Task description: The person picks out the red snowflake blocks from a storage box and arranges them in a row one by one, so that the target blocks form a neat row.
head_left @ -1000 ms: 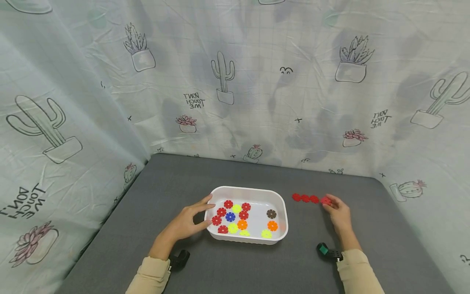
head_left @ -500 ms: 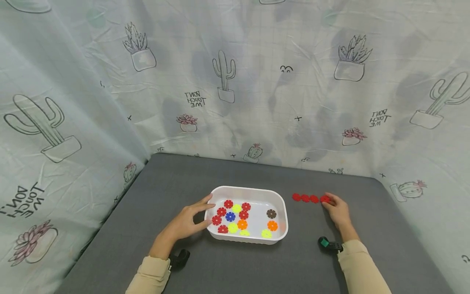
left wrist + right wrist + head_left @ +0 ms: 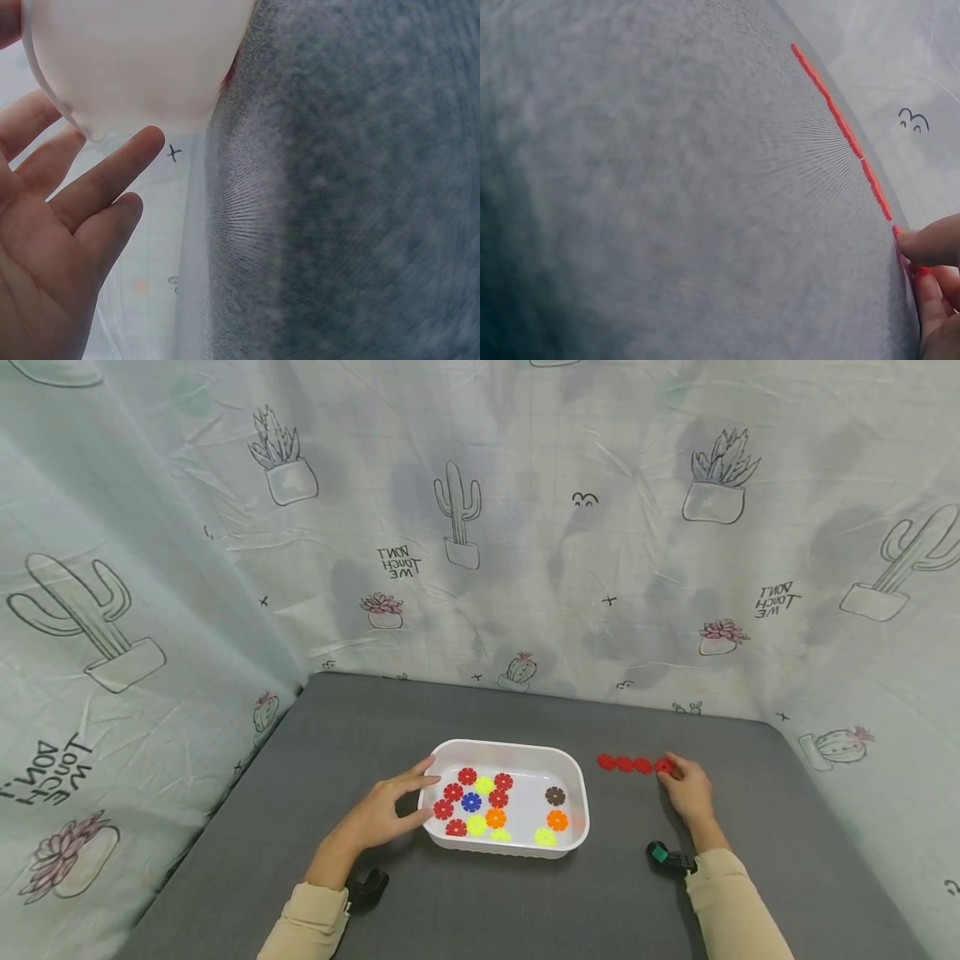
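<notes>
My left hand (image 3: 377, 814) holds the left end of a white plastic tub (image 3: 504, 748), with thumb and forefinger over its rim; in the left wrist view two other fingers (image 3: 112, 178) stretch along outside the tub wall (image 3: 142, 60). Notched plastic discs lie in the tub, among them a blue disc (image 3: 471, 802) and a brown disc (image 3: 555, 797). To the right, my right hand (image 3: 692, 789) pinches a red notched disc (image 3: 663, 766) at the right end of a row of red discs (image 3: 624, 764). The right wrist view shows this row edge-on, flat on the table.
The grey table (image 3: 525, 910) runs back to a patterned cloth curtain (image 3: 525, 527), which also closes both sides. Black wrist-worn cameras stick out at the left wrist (image 3: 367, 891) and the right wrist (image 3: 670, 857).
My right hand has shifted slightly, bringing its red disc a little left and back, closer to the row. The left hand and the tub stay in place.
</notes>
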Motion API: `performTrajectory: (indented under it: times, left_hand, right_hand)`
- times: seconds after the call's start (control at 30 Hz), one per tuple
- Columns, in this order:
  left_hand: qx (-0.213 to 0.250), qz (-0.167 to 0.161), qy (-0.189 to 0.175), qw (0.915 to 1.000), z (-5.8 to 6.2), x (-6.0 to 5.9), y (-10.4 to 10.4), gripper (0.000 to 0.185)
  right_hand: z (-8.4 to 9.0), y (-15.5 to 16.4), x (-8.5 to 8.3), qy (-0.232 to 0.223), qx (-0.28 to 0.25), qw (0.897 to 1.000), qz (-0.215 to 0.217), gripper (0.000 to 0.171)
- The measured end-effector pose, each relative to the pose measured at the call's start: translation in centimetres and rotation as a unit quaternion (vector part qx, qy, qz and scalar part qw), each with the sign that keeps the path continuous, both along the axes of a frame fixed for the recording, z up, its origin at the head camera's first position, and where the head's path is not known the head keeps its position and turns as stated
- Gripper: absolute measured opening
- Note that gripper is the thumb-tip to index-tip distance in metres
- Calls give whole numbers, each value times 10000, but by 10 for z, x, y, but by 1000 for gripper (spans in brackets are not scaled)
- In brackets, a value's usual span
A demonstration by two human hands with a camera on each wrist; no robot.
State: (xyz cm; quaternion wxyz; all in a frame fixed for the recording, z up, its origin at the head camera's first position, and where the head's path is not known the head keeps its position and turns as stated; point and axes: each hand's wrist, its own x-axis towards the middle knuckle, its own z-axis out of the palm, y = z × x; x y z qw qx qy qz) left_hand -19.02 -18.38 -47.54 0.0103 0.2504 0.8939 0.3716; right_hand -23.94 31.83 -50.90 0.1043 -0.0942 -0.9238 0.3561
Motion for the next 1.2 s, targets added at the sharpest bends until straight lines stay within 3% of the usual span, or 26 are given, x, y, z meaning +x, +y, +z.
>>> performTrajectory:
  times: [0.2, 0.53, 0.77, 1.03, 1.2]
  left_hand:
    - [40, -69, 66, 9999, 0, 0, 0, 52]
    - [7, -76, 118, 9999, -1, -1, 0, 50]
    - [-12, -59, 32, 10000, 0, 1, 0, 51]
    - [47, -142, 165, 9998, 0, 1, -1, 50]
    - [3, -61, 47, 10000, 1, 0, 0, 52]
  right_hand:
    - [0, 0, 1, -46, -297, 9993, -200, 46]
    - [-2, -1, 0, -19, -1485, 9872, -581, 50]
    - [9, -8, 9, -291, -1820, 9828, -137, 62]
    - [33, -35, 17, 156, -1574, 9858, 559, 65]
    - [48, -60, 20, 531, -1623, 9799, 1032, 61]
